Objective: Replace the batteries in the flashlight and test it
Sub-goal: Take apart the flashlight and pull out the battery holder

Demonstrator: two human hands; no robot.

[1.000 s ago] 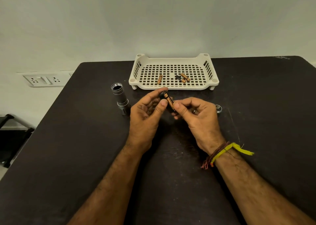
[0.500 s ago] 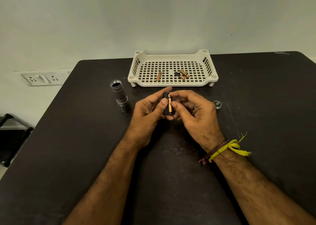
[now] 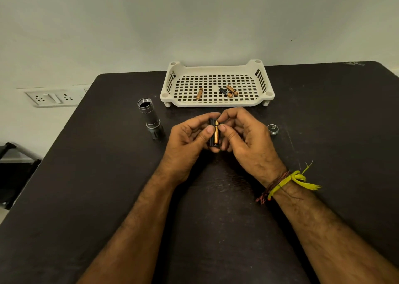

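Both hands meet over the middle of the black table [image 3: 86,186]. My left hand [image 3: 185,141] grips a black battery holder [image 3: 212,136], held upright. A copper-and-black battery [image 3: 216,133] lies in the holder's slot, and my right hand [image 3: 244,139] pinches it with thumb and forefinger. The grey flashlight body [image 3: 150,119] stands open-end-up to the left. Its round tail cap [image 3: 273,129] lies to the right of my right hand. A white perforated tray [image 3: 216,68] behind holds one battery [image 3: 199,93] on the left and two batteries [image 3: 229,91] near the middle.
The table's left edge runs diagonally from the far left corner toward me. A white wall socket panel [image 3: 51,98] sits on the wall beyond that edge. Something dark [image 3: 13,171] stands on the floor at the left. A yellow and brown thread band [image 3: 287,183] circles my right wrist.
The holder has turned from tilted to upright between my hands. My right thumb and forefinger have closed in on the battery in its slot. The view has shifted slightly.
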